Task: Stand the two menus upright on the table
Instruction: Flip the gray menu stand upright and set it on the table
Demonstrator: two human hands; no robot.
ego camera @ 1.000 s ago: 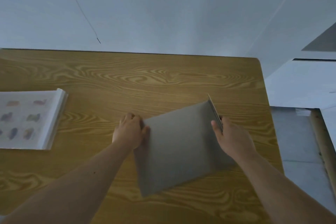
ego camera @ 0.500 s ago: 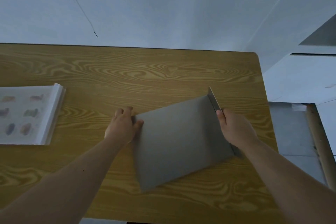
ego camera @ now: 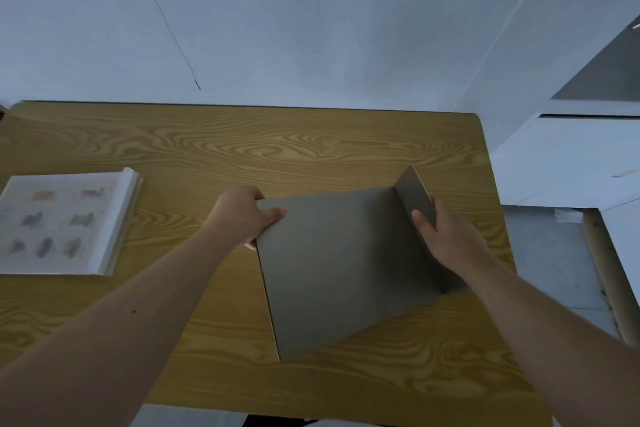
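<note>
Grey menu: [ego camera: 343,267] a folded card at the right-middle of the table, its big panel leaning toward the viewer, a narrower panel raised at its right end
Step in hand: opening the fold so this first menu can stand; it looks mid-way, hands on, not yet free-standing
Left hand: [ego camera: 242,215] holds the panel's upper left corner, thumb on the face, the other fingers hidden behind the edge
Right hand: [ego camera: 446,236] holds the raised right panel, thumb on its inner face, fingers wrapped behind
Next move: likely needs the lower edges set flat on the wood and the two panels spread to a steady angle before either hand lets go
Grey menu surface: matte, plain, stiff board with crisp straight edges and a sharp crease
Second menu: [ego camera: 65,222] lies flat near the table's left edge, well apart from the grey one; pale page with rows of small blurred pictures, a thick white stack of leaves along its right side
Table: [ego camera: 311,146] yellow-brown wood-grain top, smooth, rounded far right corner
Risk: a light card may slide or fold shut on the slick top
</note>
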